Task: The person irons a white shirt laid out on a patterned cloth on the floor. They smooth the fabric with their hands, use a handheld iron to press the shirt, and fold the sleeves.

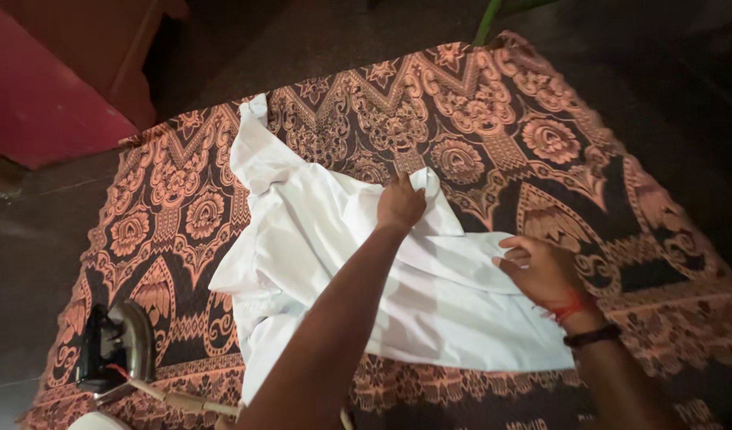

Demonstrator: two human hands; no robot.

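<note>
Left hand: my left hand [399,205] is pressed down on the white shirt [358,279], fingers pinching a fold of the cloth near the collar end, arm reaching in from the bottom edge.
Right hand: my right hand [541,271] is at the shirt's right edge, fingers curled onto the hem of the cloth and gripping it lightly; there is a red thread and a dark band on that wrist.
Shirt: it lies spread and rumpled in the middle of the patterned cloth [541,151], one sleeve stretched up towards the far left corner, the body running down towards me.
Surface: a dark spread with orange-pink floral and zigzag motifs, laid flat on the floor [31,271], its borders showing on every side.
Iron: a clothes iron [115,346] stands on its heel at the near left of the spread, well apart from the shirt, its cord [183,398] trailing along the bottom edge.
Room: dim, dark stone-like floor; a reddish wooden piece of furniture [71,72] at the far left corner; a green stem-like thing [487,20] at the top edge.
</note>
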